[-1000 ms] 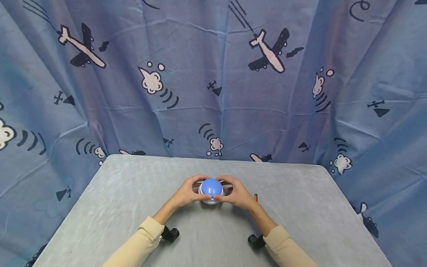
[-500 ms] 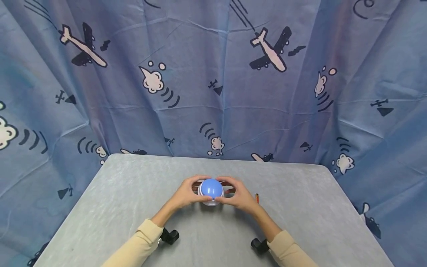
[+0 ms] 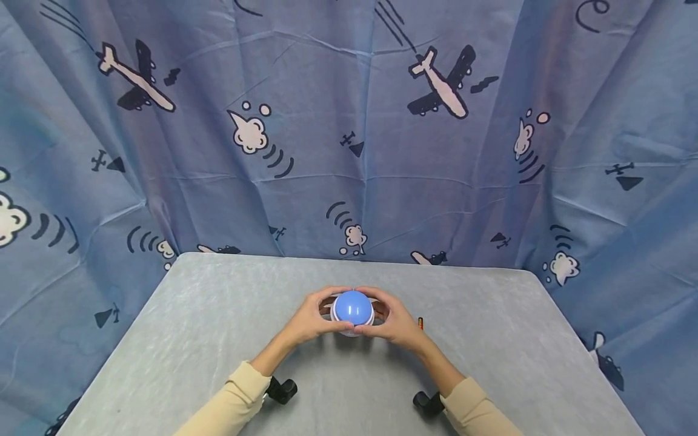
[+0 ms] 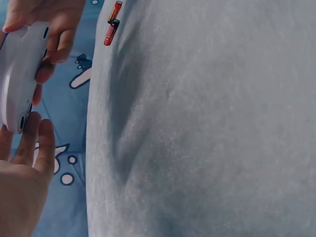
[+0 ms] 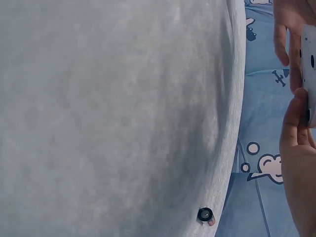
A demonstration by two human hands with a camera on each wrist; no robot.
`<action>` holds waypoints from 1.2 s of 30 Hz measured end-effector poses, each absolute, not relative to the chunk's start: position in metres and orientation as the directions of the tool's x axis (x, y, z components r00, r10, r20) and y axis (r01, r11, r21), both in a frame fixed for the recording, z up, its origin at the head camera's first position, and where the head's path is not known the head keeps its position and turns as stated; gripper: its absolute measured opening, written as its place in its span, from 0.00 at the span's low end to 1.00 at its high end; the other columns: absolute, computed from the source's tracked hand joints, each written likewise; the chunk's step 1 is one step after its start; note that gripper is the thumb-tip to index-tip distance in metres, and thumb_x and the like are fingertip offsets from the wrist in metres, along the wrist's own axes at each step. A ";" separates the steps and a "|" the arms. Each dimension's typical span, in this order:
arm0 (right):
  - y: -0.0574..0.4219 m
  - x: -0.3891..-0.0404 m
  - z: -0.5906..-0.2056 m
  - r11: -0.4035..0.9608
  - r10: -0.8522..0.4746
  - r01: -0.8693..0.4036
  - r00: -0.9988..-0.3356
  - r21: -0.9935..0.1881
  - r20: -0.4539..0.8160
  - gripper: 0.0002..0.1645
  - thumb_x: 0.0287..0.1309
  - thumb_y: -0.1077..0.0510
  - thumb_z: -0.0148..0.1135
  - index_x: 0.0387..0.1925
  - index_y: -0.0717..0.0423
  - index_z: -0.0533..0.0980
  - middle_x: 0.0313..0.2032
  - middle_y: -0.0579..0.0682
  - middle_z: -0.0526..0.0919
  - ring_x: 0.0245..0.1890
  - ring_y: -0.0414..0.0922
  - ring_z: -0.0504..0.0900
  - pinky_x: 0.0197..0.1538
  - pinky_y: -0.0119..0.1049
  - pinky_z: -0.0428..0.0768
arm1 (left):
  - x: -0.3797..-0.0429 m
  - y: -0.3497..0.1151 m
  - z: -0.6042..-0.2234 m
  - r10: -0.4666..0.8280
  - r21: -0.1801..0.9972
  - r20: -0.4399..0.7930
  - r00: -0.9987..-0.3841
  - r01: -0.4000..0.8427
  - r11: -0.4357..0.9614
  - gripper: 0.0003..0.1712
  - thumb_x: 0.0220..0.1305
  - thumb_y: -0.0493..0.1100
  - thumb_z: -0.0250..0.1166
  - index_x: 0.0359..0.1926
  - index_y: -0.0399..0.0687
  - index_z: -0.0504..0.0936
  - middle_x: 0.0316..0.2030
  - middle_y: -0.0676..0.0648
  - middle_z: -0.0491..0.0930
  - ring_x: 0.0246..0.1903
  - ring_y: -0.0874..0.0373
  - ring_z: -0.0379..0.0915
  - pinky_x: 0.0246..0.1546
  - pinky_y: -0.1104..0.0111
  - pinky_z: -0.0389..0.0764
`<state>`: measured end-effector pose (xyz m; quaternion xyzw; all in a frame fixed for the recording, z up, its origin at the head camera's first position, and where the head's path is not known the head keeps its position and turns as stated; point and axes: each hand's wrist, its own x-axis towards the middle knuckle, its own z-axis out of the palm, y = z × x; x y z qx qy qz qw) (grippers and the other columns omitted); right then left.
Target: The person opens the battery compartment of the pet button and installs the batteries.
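Observation:
Both hands hold a round white device with a blue dome [image 3: 353, 307] from either side, in the middle of the head view. Its kind cannot be told. My left hand [image 3: 309, 318] grips its left side, and my right hand [image 3: 396, 320] its right side, with the thumbs at the near rim and fingers curled at the far side. In the left wrist view, the white underside [image 4: 22, 74] shows dark round spots and is held off the table. Fingers of both hands support it there. Its edge [image 5: 309, 74] appears in the right wrist view.
Red-and-black batteries [image 4: 113, 23] lie on the grey-covered table [image 3: 234, 303]; from the head they show beside the right wrist as one small battery [image 3: 420, 323]. A battery end [image 5: 205, 215] faces the right wrist camera. Behind hangs a blue curtain [image 3: 305, 145] with airplane prints.
Both hands and the device have shifted slightly to the right over the last half second. The grip stays the same on both sides.

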<state>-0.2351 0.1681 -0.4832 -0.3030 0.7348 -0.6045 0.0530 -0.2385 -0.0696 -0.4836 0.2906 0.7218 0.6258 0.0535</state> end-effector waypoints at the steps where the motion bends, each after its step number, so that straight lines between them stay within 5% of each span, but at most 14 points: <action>1: 0.169 -0.235 -0.483 0.077 -0.506 -0.382 -0.811 -0.921 0.294 0.45 0.49 0.69 0.79 0.69 0.61 0.69 0.65 0.58 0.73 0.60 0.54 0.77 0.58 0.42 0.76 | -0.238 -0.069 -0.483 0.489 0.935 0.283 -0.825 0.352 0.054 0.41 0.53 0.34 0.79 0.68 0.40 0.73 0.62 0.41 0.74 0.57 0.48 0.75 0.55 0.58 0.77; 17: 0.174 -0.229 -0.478 0.078 -0.502 -0.329 -0.828 -0.941 0.248 0.48 0.49 0.68 0.79 0.70 0.63 0.66 0.67 0.60 0.69 0.62 0.57 0.75 0.59 0.42 0.76 | -0.239 -0.068 -0.483 0.496 0.927 0.285 -0.820 0.368 0.076 0.40 0.53 0.38 0.80 0.67 0.42 0.75 0.61 0.44 0.75 0.56 0.48 0.74 0.53 0.57 0.78; 26: 0.176 -0.226 -0.477 0.118 -0.493 -0.387 -0.822 -0.914 0.285 0.46 0.49 0.67 0.80 0.69 0.60 0.69 0.65 0.57 0.73 0.60 0.54 0.77 0.59 0.42 0.76 | -0.236 -0.063 -0.471 0.518 0.874 0.271 -0.811 0.434 0.221 0.44 0.48 0.46 0.84 0.67 0.50 0.76 0.58 0.48 0.74 0.52 0.51 0.73 0.49 0.59 0.79; 36: 0.174 -0.226 -0.476 0.102 -0.505 -0.367 -0.820 -0.925 0.270 0.48 0.49 0.69 0.79 0.70 0.61 0.67 0.66 0.57 0.71 0.60 0.52 0.77 0.58 0.43 0.77 | -0.235 -0.067 -0.466 0.476 0.898 0.270 -0.837 0.397 0.188 0.41 0.50 0.43 0.82 0.66 0.46 0.77 0.56 0.48 0.76 0.49 0.52 0.74 0.46 0.58 0.79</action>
